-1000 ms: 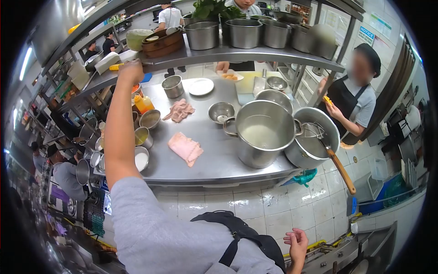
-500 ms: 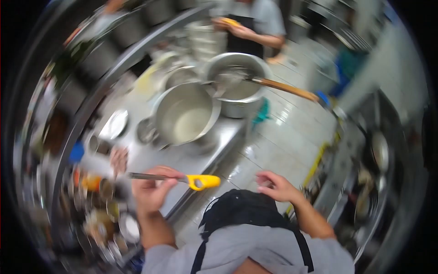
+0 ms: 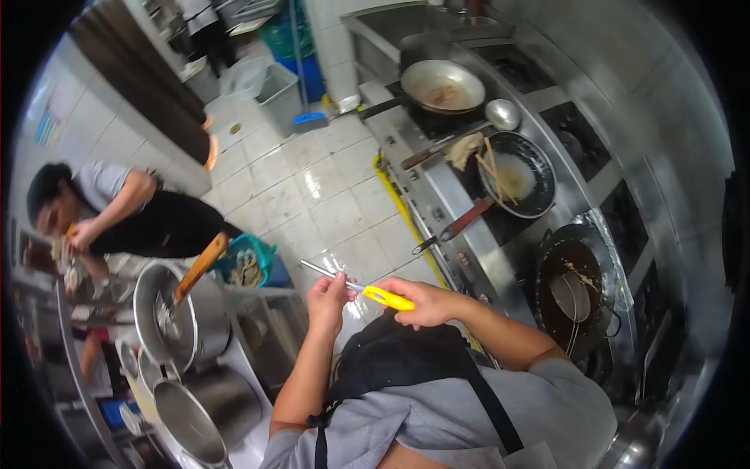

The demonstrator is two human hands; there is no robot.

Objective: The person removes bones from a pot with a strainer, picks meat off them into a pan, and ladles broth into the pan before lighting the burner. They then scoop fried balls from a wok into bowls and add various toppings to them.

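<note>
In front of my apron I hold a long-necked lighter (image 3: pixel 388 298) with a yellow handle and a thin metal tube. My left hand (image 3: pixel 331 299) is closed, its fingers pinching the tube close to the handle. Wrapped round the yellow handle is my right hand (image 3: pixel 426 302). The tube points up and to the left, over the tiled floor. Both hands are in the air, between the pots on my left and the stove on my right.
On the right, the stove (image 3: pixel 461 195) carries a light frying pan (image 3: pixel 443 84), a dark pan with chopsticks (image 3: pixel 519 176), and a wok with a strainer (image 3: pixel 574 266). Large pots (image 3: pixel 205 414) stand at left. A co-worker (image 3: pixel 148 203) stands beyond them. A broom (image 3: pixel 310 119) rests on the floor.
My view has swung right, from the pot table towards the stove. My right hand, empty before, now grips the lighter's handle; my left hand still holds its tube.
</note>
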